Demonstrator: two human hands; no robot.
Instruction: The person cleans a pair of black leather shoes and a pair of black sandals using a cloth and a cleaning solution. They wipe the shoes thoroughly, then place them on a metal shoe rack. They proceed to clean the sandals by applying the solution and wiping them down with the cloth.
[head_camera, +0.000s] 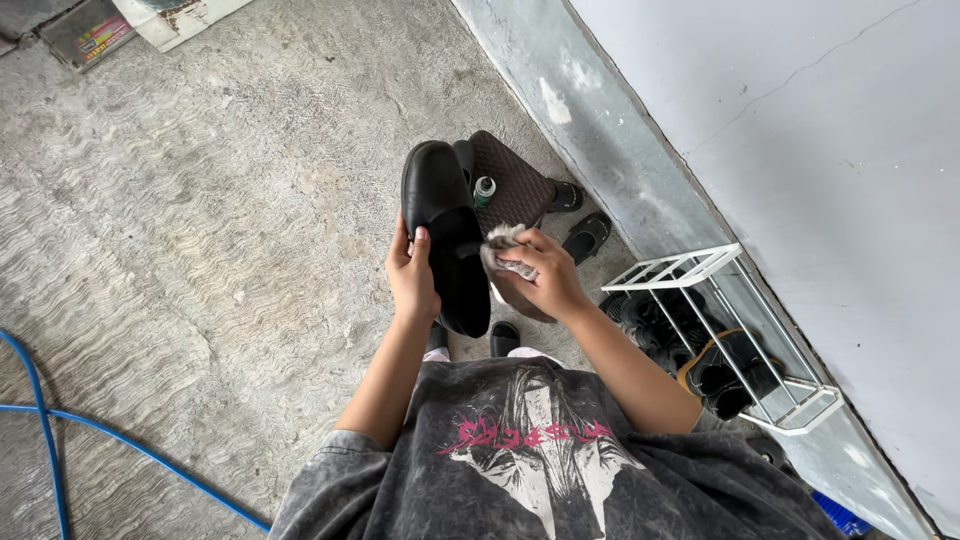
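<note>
Holding the black shoe (445, 235) up in front of you, your left hand (412, 278) wraps around its side, with the fingers curled tight on the edge and the thumb lying flat on the dark leather. The shoe points away from you, its round toe at the top and its heel end down near your wrist. Your right hand (540, 275) is closed around a small crumpled cloth (503, 250) (it looks grey and white), and the cloth is pressed against the right side of the shoe, about halfway along it. Both hands are shut tight on what they hold. Just behind the shoe there is a brown stool (515, 180) with a dotted top, and a little bottle (484, 189) with a green and white cap stands on it, very near the shoe's toe. On the grey floor (200, 220) beside the stool lie some black sandals (587, 235). To your right, a white wire shoe rack (700, 270) leans by the wall (800, 150), and dark shoes sit inside it. A blue hose (40, 410) curves over the floor far off to your left. You can see the front of your grey shirt (540, 460) at the bottom, with a pink and white picture on it. Your feet peek out just under the shoe.
</note>
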